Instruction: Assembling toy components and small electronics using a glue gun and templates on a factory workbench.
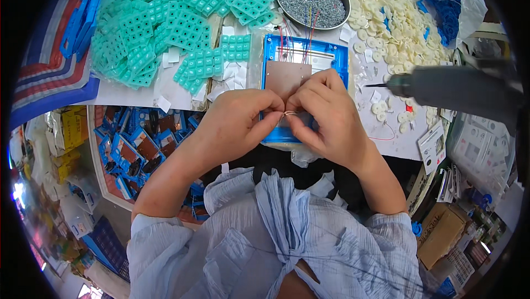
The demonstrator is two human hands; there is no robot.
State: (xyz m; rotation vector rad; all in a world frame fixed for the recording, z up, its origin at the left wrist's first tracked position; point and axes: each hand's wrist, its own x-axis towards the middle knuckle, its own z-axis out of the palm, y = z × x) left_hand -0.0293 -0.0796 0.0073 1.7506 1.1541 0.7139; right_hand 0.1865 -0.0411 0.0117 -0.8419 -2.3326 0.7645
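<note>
In front of me on the bench lies a blue plastic housing [343,62], its inside facing up. A brown circuit board [282,75] sits in it, and thin red, blue and yellow wires [309,25] rise past its far edge. Over the near part of the board, my left hand [234,119] pinches a thin pale wire [289,113] between thumb and forefinger. My right hand [329,114] pinches the same wire close beside it, fingers curled. The two hands' fingertips nearly meet. What lies under them is hidden.
Teal rubber keypads [190,25] pile up at the far left. A round metal pan [349,9] holds screws. Cream discs [395,23] cover the far right. A dark electric screwdriver [452,89] juts in from the right. Blue units fill a pink-rimmed bin [95,155] below left.
</note>
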